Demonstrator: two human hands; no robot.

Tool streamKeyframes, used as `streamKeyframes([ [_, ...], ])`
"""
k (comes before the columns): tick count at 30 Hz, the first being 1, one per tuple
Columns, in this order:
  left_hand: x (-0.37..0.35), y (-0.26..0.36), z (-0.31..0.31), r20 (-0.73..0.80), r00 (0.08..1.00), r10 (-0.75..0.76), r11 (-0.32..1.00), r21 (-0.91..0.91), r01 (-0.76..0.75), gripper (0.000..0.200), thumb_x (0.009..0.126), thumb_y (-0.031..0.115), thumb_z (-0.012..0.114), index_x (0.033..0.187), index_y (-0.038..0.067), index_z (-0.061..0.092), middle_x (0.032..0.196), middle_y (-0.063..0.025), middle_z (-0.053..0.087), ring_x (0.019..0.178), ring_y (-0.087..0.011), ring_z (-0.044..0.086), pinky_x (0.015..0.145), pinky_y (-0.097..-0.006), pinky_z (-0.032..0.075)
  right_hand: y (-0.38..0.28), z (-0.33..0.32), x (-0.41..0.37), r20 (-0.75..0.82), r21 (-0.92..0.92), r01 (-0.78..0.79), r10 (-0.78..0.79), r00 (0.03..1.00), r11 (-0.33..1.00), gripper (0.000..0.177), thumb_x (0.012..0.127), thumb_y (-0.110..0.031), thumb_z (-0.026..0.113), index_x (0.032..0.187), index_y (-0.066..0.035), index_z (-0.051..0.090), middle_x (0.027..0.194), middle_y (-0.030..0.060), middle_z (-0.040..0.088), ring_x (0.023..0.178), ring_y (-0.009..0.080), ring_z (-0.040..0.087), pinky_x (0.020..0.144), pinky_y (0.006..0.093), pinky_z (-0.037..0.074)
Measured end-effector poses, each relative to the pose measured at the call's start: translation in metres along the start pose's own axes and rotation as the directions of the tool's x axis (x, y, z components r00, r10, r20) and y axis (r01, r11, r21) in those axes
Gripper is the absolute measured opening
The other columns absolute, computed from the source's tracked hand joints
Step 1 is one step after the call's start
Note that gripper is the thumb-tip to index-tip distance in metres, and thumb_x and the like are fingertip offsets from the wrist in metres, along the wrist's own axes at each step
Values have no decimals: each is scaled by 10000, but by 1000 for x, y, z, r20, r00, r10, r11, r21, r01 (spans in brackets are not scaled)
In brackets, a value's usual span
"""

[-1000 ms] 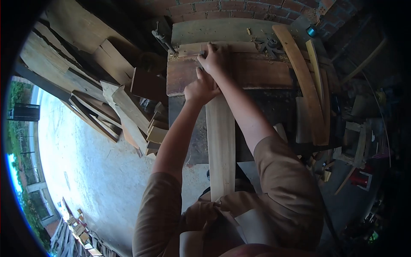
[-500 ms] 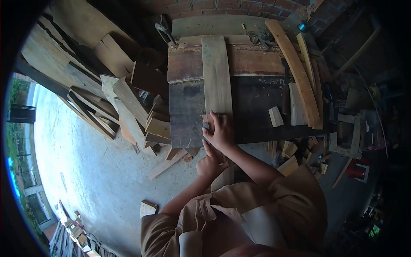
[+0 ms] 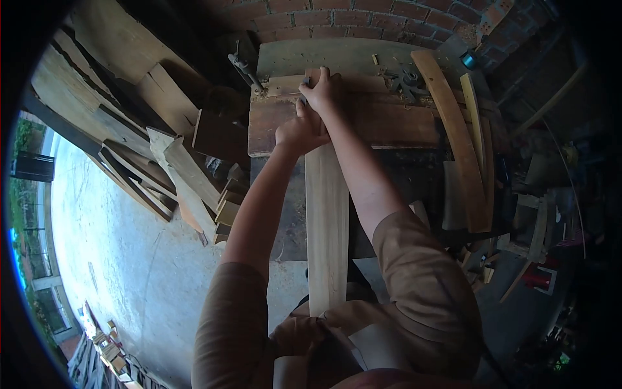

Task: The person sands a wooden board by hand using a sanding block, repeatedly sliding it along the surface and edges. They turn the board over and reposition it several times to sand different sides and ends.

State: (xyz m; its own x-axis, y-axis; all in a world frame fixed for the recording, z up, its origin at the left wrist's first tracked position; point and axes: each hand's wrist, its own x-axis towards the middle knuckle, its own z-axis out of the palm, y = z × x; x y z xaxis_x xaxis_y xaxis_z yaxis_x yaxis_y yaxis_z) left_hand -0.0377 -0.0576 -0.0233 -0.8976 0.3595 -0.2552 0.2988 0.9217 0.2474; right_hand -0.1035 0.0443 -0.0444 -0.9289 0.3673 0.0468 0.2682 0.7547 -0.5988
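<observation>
A long pale board runs lengthwise over the workbench, its near end reaching my waist. At its far end sits a small wooden hand plane, mostly covered by my hands. My right hand is wrapped around the front of the plane, fingers closed. Just behind it, my left hand grips the rear of the plane, with a finger pointing forward along it. Both arms are stretched far out over the board. The plane's underside is hidden.
A metal clamp stands at the bench's back left. A curved plank, a narrow strip and a dark metal piece lie to the right. Boards lean at left; a brick wall rises behind.
Both hands have pushed the plane forward along the board, from near the bench's front edge to the far end. My arms have straightened and my body has leaned in.
</observation>
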Motion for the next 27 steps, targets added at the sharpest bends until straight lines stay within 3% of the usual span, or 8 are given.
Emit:
streamKeyframes([
  [4,-58,24,15,30,997,-71,997,-30,72,1182,626,656,575,1309,-143,36,794,-202,629,716,-308,642,604,-394,519,22,0,-48,-35,-50,136,-138,990,989,727,687,-431,651,1257,-66,384,1081,233,461,1002,346,491,850,402,419],
  [9,-230,48,90,155,984,-87,984,-138,109,1212,626,639,593,1290,-161,-31,637,-151,619,548,-270,627,451,-358,495,64,-26,-242,-102,91,294,-284,953,952,685,669,-307,678,1235,-68,376,1067,200,462,930,358,515,765,420,453],
  [14,-308,51,139,92,995,-23,974,-222,44,1225,598,675,594,1289,-176,47,532,-100,576,431,-208,582,359,-328,442,75,-49,-334,-24,99,176,-174,984,979,700,658,-269,698,1243,-62,375,1054,172,462,976,349,484,806,421,433],
  [21,-158,39,71,52,999,-5,992,-122,11,1223,590,643,611,1304,-143,5,621,-146,607,534,-279,619,437,-361,484,54,-23,-173,-180,54,127,-116,977,990,663,655,-357,675,1215,-126,405,1043,178,469,903,350,533,721,427,467],
  [22,-126,36,54,63,998,6,996,-88,-1,1212,589,637,609,1313,-131,13,660,-164,616,582,-290,630,475,-371,499,46,-24,-141,-119,84,11,-1,993,996,676,655,-368,675,1217,-112,401,1044,194,475,929,358,528,736,443,459],
  [24,-62,27,30,36,998,49,999,-6,-49,1203,593,660,590,1327,-114,34,725,-180,626,647,-302,639,536,-383,512,52,8,-63,-244,243,59,2,970,968,757,645,-396,677,1251,-64,368,1105,218,484,1004,367,504,850,431,419],
  [25,-34,26,18,43,998,48,999,-22,-47,1206,599,680,579,1326,-115,38,782,-193,628,700,-305,641,583,-386,515,31,-16,-41,-131,200,-56,83,988,978,823,632,-407,688,1279,-38,337,1158,217,472,1032,357,496,888,405,405],
  [27,8,33,-1,-18,1000,20,1000,7,-20,1189,618,697,551,1318,-128,59,829,-196,632,733,-300,642,617,-386,515,24,-14,13,-145,103,-30,45,988,994,873,624,-428,683,1301,-19,313,1152,201,491,1055,347,487,908,390,398],
])
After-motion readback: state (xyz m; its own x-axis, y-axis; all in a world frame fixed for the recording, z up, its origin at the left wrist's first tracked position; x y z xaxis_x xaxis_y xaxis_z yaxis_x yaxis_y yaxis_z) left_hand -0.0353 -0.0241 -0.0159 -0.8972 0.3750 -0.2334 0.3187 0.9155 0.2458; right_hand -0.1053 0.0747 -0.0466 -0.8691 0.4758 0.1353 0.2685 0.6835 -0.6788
